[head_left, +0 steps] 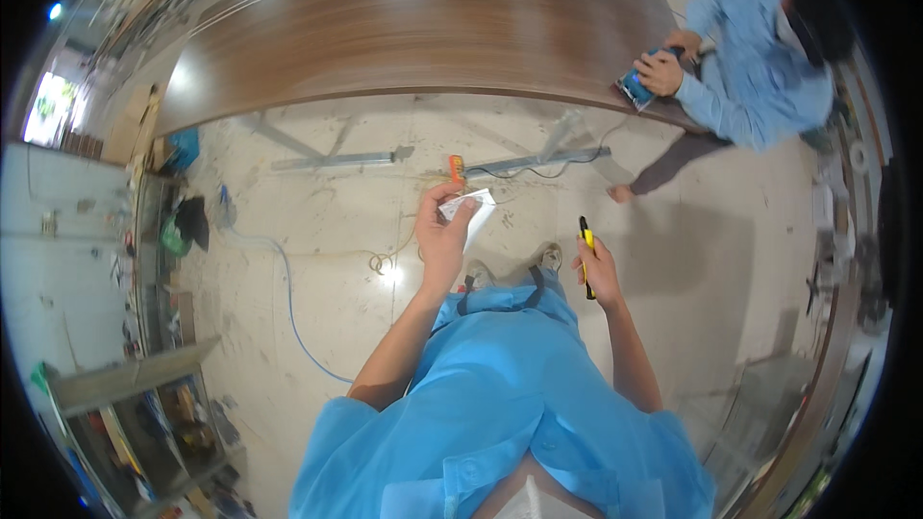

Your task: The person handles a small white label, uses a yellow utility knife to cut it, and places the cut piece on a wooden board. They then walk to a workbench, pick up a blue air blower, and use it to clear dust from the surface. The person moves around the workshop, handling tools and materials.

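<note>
In my left hand [446, 237] is a white folded sheet [480, 221], perhaps paper or a thin packet; the thumb presses on it and the fingers curl behind. My right hand [600, 272] is closed around a yellow and black utility knife [588, 259], held upright and apart from the sheet. Whether its blade is out is too small to tell. Both hands are in front of my body, short of a long brown wood-grain panel [413, 29].
At the panel's right end a co-worker [760, 67] in blue holds a blue power tool [636, 88] at its edge. An orange power strip [456, 167] and cords lie on the floor near metal legs. A blue hose [288, 279] curves along the left, beside shelving [125, 365].
</note>
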Available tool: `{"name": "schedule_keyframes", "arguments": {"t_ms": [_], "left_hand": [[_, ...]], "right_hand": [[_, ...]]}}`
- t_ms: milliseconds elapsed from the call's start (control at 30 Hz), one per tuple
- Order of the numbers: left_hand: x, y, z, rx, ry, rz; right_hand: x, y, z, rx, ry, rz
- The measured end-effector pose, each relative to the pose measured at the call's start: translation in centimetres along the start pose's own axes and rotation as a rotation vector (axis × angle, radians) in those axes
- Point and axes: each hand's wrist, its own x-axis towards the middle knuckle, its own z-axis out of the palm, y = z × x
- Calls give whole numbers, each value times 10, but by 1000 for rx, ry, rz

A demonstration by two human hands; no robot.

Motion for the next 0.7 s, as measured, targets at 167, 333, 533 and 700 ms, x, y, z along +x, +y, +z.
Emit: {"name": "schedule_keyframes", "arguments": {"t_ms": [167,333,533,700], "left_hand": [[-17,7,-28,154,197,78],[-31,16,-59,203,417,-2],[-41,19,-89,262,661,-51],[-46,26,-111,375,769,-10]], "right_hand": [[-6,-89,95,117,-331,-143],[-13,-128,156,11,-636,-25],[0,-159,207,232,-935,90],[17,-178,237,218,-1083,215]]}}
